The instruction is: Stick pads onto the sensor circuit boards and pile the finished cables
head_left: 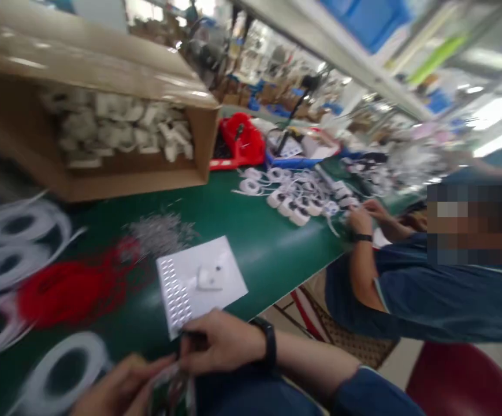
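Note:
At the bottom edge my left hand (123, 384) is closed on a small pale-rimmed housing (173, 396) with green and reddish-brown parts inside, blurred and partly cut off. My right hand (222, 341), with a dark band on its wrist, is beside it. Its thumb and fingers are pinched together near something dark that I cannot make out. Just beyond the right hand lies a white sheet (229, 271) with rows of small shiny stickers (175, 292) along its left side. A white rounded cover (208, 278) with a dark hole rests on that sheet.
Left lie coiled white cables (75, 375), a red pile of small pieces (66, 292) and clear small parts (162, 231). Behind stands a cardboard box (138, 188) of white housings. A co-worker's hands (363, 216) are at white units (296, 208) on the right, near red (244, 138) and blue bins (294, 163).

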`<action>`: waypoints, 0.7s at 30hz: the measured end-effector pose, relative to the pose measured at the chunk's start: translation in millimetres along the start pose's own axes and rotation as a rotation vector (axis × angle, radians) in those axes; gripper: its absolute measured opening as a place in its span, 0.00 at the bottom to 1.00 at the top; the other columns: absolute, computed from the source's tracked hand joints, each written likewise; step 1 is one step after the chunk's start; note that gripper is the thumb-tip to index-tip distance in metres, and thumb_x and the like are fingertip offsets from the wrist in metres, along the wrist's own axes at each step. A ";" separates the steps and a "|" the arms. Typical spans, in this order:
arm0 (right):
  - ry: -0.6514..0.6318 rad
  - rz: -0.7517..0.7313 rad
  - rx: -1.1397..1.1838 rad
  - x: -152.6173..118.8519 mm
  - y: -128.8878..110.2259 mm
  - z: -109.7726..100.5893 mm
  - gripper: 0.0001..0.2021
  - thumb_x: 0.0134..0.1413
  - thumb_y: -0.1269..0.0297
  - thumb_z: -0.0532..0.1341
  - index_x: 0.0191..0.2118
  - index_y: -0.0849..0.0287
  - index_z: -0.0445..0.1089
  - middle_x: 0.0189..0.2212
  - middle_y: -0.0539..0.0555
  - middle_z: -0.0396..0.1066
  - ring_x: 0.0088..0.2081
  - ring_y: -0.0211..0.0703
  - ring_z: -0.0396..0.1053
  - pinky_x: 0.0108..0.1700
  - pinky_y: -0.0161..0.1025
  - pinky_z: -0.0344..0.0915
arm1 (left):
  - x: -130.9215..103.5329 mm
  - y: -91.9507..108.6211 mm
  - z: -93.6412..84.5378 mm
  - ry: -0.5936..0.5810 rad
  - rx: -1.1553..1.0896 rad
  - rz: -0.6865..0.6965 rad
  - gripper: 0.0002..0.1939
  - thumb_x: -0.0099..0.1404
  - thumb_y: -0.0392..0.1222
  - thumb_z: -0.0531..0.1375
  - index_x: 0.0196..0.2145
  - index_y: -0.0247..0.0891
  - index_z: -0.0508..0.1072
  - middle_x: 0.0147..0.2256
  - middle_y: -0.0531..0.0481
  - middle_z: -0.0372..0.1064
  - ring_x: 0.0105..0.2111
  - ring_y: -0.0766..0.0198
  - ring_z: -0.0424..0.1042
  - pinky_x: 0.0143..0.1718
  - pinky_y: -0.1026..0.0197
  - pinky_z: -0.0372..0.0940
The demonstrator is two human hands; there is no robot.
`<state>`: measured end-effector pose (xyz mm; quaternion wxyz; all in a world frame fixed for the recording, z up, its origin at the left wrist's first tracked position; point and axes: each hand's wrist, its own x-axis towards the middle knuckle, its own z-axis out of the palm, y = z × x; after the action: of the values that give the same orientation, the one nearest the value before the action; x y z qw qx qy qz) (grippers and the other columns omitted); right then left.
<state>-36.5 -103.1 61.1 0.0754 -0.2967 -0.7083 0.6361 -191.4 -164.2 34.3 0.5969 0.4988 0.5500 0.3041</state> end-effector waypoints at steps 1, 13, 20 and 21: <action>0.024 0.007 0.032 -1.7 -3.5 -0.2 0.05 0.48 0.69 0.63 0.26 0.62 0.65 0.21 0.44 0.61 0.22 0.29 0.57 0.23 0.26 0.54 | -18.0 -1.6 -13.2 0.024 -0.038 -0.067 0.16 0.56 0.59 0.59 0.28 0.44 0.71 0.33 0.49 0.77 0.34 0.53 0.76 0.34 0.54 0.73; -0.046 0.153 0.120 4.0 3.5 6.8 0.12 0.55 0.58 0.60 0.29 0.61 0.66 0.21 0.47 0.60 0.23 0.32 0.53 0.24 0.32 0.51 | -41.9 -1.9 -29.0 0.092 -0.255 -0.122 0.07 0.58 0.41 0.62 0.30 0.34 0.70 0.36 0.43 0.76 0.34 0.60 0.75 0.34 0.61 0.69; 0.034 0.177 0.236 8.8 11.5 3.8 0.14 0.53 0.54 0.61 0.27 0.61 0.64 0.21 0.46 0.59 0.24 0.33 0.53 0.26 0.33 0.51 | -31.2 -9.0 -37.9 0.049 -0.298 -0.051 0.11 0.63 0.45 0.57 0.38 0.35 0.70 0.37 0.46 0.75 0.36 0.61 0.74 0.37 0.61 0.68; 0.048 0.179 0.247 9.5 12.3 3.5 0.15 0.53 0.54 0.62 0.27 0.61 0.64 0.21 0.46 0.59 0.24 0.33 0.53 0.26 0.33 0.50 | -31.7 -10.5 -39.0 0.013 -0.313 -0.034 0.15 0.61 0.46 0.60 0.44 0.36 0.69 0.42 0.45 0.73 0.40 0.59 0.74 0.40 0.59 0.68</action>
<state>-42.0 -101.0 46.3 0.0714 -0.3625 -0.5931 0.7153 -237.4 -186.2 39.7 0.6686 0.3885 0.5082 0.3792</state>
